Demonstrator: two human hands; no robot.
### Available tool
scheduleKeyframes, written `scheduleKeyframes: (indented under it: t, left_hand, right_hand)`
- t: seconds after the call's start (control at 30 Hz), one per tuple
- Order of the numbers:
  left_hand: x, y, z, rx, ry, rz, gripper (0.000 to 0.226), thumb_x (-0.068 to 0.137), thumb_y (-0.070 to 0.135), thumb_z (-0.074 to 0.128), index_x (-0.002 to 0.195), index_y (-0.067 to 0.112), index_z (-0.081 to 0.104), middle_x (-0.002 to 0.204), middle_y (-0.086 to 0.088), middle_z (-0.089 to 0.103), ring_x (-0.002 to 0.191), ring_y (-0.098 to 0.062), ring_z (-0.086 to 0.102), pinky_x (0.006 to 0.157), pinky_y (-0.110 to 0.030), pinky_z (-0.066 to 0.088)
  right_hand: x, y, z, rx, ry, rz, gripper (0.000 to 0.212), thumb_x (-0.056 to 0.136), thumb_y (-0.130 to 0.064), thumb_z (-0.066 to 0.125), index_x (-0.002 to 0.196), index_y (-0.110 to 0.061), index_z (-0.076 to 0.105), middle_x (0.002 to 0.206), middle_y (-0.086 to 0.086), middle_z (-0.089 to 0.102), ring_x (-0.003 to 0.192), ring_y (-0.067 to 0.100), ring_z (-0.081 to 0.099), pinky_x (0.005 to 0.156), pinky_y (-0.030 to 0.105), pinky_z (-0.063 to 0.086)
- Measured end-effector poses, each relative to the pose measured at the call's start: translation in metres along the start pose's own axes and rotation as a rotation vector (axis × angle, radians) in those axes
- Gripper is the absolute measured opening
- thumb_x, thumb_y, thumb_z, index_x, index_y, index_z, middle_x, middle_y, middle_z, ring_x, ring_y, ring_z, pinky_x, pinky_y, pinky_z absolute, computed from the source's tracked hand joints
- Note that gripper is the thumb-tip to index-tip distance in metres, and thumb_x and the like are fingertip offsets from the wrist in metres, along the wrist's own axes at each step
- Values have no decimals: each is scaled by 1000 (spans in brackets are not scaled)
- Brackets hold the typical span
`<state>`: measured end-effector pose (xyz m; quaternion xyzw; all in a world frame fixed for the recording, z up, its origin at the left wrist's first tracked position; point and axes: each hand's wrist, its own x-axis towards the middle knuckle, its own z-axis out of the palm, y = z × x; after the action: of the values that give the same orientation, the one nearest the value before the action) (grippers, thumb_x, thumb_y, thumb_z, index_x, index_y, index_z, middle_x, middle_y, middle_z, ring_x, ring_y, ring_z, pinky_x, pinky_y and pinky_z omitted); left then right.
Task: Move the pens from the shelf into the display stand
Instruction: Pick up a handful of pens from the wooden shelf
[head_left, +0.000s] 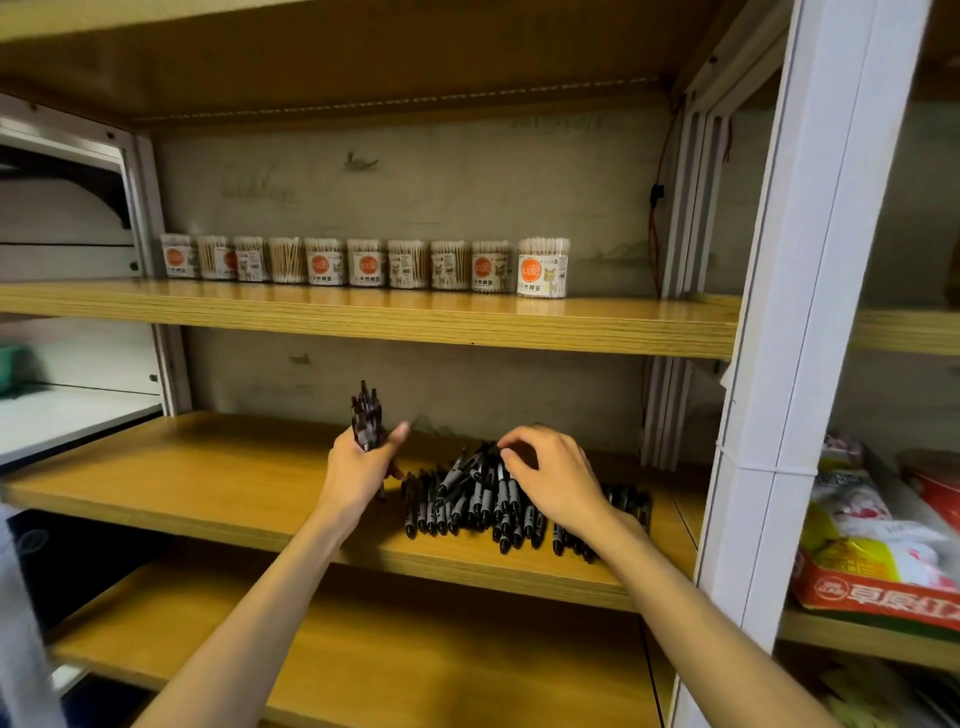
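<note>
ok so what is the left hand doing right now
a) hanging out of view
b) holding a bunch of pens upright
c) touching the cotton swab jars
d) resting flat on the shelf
b: the left hand grips a bundle of black pens that stick up above its fingers, left of the pen pile lying on the shelf.

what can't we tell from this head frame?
- Display stand: not in the head view; its location is unknown.
- Pile of pens: the right hand covers part, so the count and whether its fingers pinch a pen are unclear.
- Bunch of pens: the left hand hides the lower ends.
- Cotton swab tubs: label print too small to read.
- Red packet: cut off by the right edge.
</note>
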<state>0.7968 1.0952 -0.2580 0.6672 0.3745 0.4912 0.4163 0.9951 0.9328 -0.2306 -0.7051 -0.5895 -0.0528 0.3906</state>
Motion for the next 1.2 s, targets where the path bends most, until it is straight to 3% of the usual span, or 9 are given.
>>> scheduleKeyframes:
  t: [0.1,0.2,0.33,0.53,0.83,0.9,1.0,1.1,1.2]
  left_hand:
    - [-3,-6,1,-19,-28,-7,47,76,50,80,105,17,64,93,1,70,86,-8,65,82,-31,52]
    - [-6,-10,4,-77,-65,-101,48,77,38,85,113,11,69,104,-13,71,108,-29,64,104,-51,46]
    - [-4,-9,4,-119,-15,-168,27,82,38,82,85,12,74,76,-9,72,80,-24,69,82,-41,53]
    - [-8,-11,6,-65,-91,-161,30,93,23,70,67,23,56,52,6,51,54,-18,46,59,-31,35]
    - [-22,0,-12,-25,-45,-134,21,95,29,66,85,13,75,70,-3,74,77,-21,68,76,-33,48]
    - [-28,10,-20,-85,-121,-131,24,99,33,62,94,11,72,76,-9,77,71,-28,73,68,-32,58]
    - [-41,25,-30,-45,-170,-101,40,96,44,65,74,11,57,56,-4,63,42,-22,55,43,-27,44]
    - [-54,32,-37,33,-105,-135,36,94,37,70,76,15,48,47,4,37,38,-14,31,42,-28,26]
    - [-74,39,-42,73,-67,-164,21,93,25,69,85,12,54,48,4,38,38,-13,31,43,-28,26]
  right_hand:
    - [-1,-1,-1,-8,-15,-4,21,102,-38,55,116,-30,69,123,-11,66,117,11,58,90,29,39]
    - [-2,-2,0,-24,-30,-4,22,103,-39,54,116,-29,68,125,-10,66,118,11,57,93,30,39]
    - [-4,-2,0,-32,-39,3,22,103,-39,53,116,-29,68,125,-11,65,119,11,56,92,30,37]
    - [-8,-7,2,-33,-62,9,27,104,-44,47,115,-29,67,122,-11,64,116,11,57,95,33,41]
    - [-19,-27,0,-3,-43,-13,27,104,-45,48,113,-29,68,110,-11,63,103,11,58,92,38,48]
    - [-20,-32,0,8,-39,-24,25,104,-44,49,112,-29,68,107,-12,63,100,10,58,91,38,50]
    - [-23,-42,-1,55,-29,-47,19,103,-40,53,109,-31,68,105,-13,62,98,7,57,88,35,50]
    - [-31,-52,-1,74,-35,-95,17,102,-38,54,109,-31,68,104,-14,62,95,5,56,82,30,47]
    - [-43,-60,-4,87,-46,-140,17,101,-41,55,111,-33,67,105,-15,62,95,5,56,78,27,42]
